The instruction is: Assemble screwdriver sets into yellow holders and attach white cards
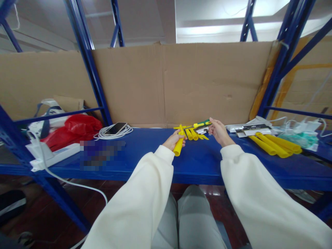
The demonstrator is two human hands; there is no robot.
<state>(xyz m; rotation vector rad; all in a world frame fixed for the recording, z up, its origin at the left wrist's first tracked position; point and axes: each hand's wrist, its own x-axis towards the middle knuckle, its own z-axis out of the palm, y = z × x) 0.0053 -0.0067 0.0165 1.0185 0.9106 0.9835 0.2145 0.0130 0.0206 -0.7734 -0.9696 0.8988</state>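
Tube, yellow, tilted over the blue shelf.
We grasp it with our left hand; our right hand grips a green-and-yellow tool, shaft toward the tube's far end. More yellow tubes lie between our hands.

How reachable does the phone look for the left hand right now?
Probably not to grasp: the left hand holds a yellow tube, though the blue shelf between it and the phone looks unobstructed.
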